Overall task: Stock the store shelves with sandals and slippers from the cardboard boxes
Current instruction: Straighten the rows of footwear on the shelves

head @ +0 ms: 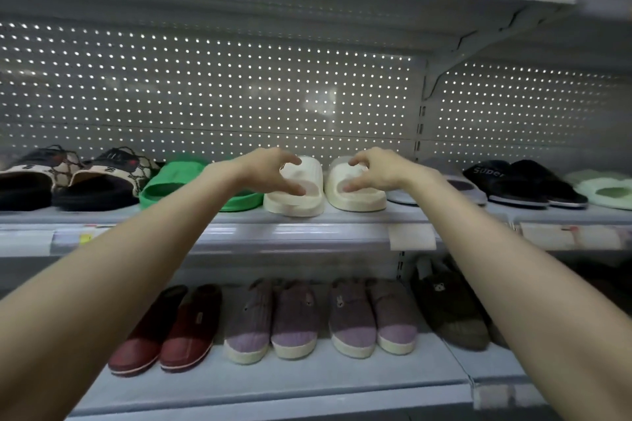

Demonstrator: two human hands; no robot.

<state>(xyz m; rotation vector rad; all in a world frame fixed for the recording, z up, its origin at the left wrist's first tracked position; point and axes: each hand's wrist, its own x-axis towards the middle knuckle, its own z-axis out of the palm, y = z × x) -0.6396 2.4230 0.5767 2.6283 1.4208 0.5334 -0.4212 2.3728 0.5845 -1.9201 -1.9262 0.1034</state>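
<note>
While the left hand and right hand each grip a strap, the left cream slide looks tilted at the shelf edge, with the right cream slide flat beside it. Sloppy release imo and it could tip off, or shove the green slide next door.

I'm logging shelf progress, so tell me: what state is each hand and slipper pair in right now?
Left hand: grips the strap of the left cream rubber slide on the middle shelf.
Right hand: grips the strap of the right cream rubber slide beside it.
Green rubber slides: set down on that shelf, untouched.
Purple knitted slippers: lined up in pairs on the lower shelf.
</note>
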